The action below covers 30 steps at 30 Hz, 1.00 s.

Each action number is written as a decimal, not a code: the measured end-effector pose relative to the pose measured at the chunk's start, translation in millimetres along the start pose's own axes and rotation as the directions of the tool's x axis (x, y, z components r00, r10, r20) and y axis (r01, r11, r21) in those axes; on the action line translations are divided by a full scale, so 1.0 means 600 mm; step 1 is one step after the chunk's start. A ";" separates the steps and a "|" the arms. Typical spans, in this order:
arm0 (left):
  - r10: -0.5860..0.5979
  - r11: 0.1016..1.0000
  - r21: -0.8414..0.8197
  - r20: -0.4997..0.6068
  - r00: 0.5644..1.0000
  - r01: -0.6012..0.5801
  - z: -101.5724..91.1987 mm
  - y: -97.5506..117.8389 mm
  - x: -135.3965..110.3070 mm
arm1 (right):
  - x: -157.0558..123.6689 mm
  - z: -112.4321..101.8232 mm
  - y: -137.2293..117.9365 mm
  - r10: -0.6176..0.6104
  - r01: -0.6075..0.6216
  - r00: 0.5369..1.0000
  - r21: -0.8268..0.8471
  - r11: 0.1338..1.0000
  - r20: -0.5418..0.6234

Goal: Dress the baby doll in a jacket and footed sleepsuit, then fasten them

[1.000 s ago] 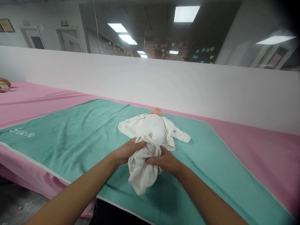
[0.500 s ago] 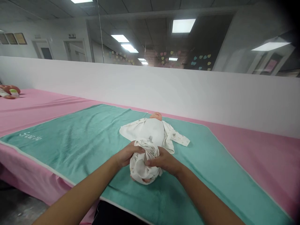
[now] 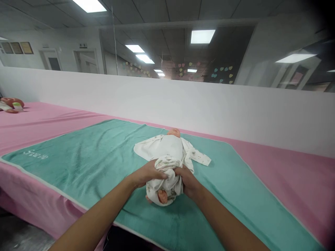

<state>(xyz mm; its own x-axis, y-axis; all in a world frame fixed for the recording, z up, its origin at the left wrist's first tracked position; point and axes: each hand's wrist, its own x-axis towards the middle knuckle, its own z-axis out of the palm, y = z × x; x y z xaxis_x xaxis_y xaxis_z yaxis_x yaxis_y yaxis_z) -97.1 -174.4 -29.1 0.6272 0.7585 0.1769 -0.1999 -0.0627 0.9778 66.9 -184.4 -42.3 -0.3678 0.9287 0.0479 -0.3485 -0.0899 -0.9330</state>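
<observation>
Left hand (image 3: 150, 174) and right hand (image 3: 190, 182) both pinch bunched white cloth (image 3: 171, 181), one per side. Best: keep folds gathered, tension even, toes unsnagged. Cloth sits between the hands, at near end of doll (image 3: 170, 146) on green towel (image 3: 83, 160); foot (image 3: 162, 197) pokes out, near side of grip.

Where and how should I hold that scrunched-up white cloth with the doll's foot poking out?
Probably pinch the white cloth by its bunched folds, from both sides, as the left hand and right hand do: thick folds look easy to hold, and the doll's foot pokes out of the near end.
</observation>
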 end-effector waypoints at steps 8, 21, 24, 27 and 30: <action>0.036 0.996 0.086 -0.123 0.992 -0.025 0.014 -0.002 -0.008 | -0.004 0.002 -0.001 -0.058 0.059 0.994 -0.006 0.998 0.091; 0.242 0.871 0.491 -0.451 0.859 0.012 0.038 -0.024 0.000 | -0.002 -0.012 0.005 -0.123 0.136 0.987 -0.126 0.983 0.106; 0.412 0.636 0.771 -0.369 0.833 0.027 0.040 -0.023 0.004 | -0.004 -0.007 0.001 -0.136 0.145 0.988 -0.143 0.979 0.071; 0.412 0.240 0.969 -0.150 0.899 0.052 0.038 -0.018 0.002 | -0.011 0.003 -0.007 -0.163 0.177 0.982 -0.172 0.969 0.095; 0.356 -0.083 0.995 -0.017 0.934 0.050 0.035 -0.012 -0.002 | -0.016 0.009 -0.009 -0.213 0.236 0.969 -0.216 0.947 0.127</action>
<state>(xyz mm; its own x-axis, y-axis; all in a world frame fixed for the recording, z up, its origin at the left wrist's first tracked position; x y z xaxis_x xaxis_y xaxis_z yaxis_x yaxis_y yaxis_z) -80.9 -188.7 -33.7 0.5019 0.6975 0.5115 0.7971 -0.6026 0.0395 68.0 -194.8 -35.7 -0.3915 0.8733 0.2900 -0.2310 0.2118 -0.9496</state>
